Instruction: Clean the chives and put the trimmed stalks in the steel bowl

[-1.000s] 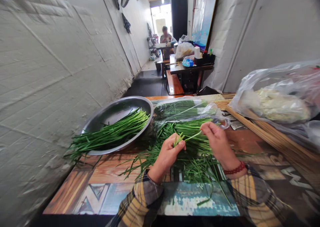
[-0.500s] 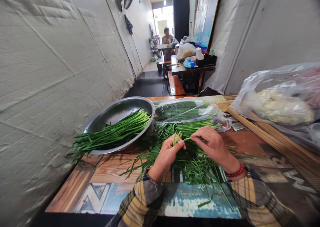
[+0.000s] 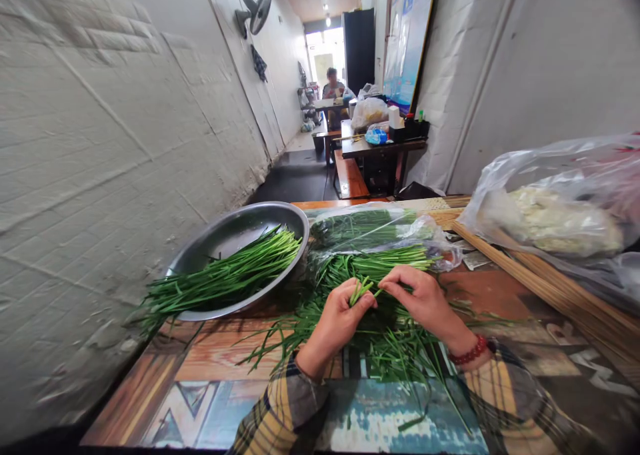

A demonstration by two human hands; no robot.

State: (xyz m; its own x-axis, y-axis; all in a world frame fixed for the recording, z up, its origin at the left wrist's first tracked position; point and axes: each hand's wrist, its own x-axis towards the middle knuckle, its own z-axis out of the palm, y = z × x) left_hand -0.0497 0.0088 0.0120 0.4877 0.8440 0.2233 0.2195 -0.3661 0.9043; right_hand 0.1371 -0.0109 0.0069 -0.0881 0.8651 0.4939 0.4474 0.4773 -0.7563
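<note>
My left hand point(image 3: 340, 318) is closed round a small bunch of garlic chives point(image 3: 361, 289), their pale cut ends sticking up past the thumb. Close on its right, my right hand point(image 3: 423, 301) pinches thumb and fingertips together at the end of one chive stem from that bunch. Beneath both hands lies a loose pile of chives point(image 3: 400, 348) with scattered leaves. Behind them more chives point(image 3: 375, 263) lie with their stems to the right, partly in a clear plastic bag point(image 3: 370, 228). A steel basin point(image 3: 240, 221) on the left holds a heap of chives point(image 3: 235, 268), leaves hanging over its rim.
Long wooden sticks point(image 3: 540, 285) lie across the table's right side, beside a clear bag with pale contents point(image 3: 565, 221). A white wall point(image 3: 100, 175) stands close on the left. Further off are a bench point(image 3: 351, 175), a table point(image 3: 385, 145) and a seated person point(image 3: 333, 88).
My right hand has come slightly left and down, closer to the bunch. Less of the pinched stem shows between my hands. The camera view has tilted up a little.
</note>
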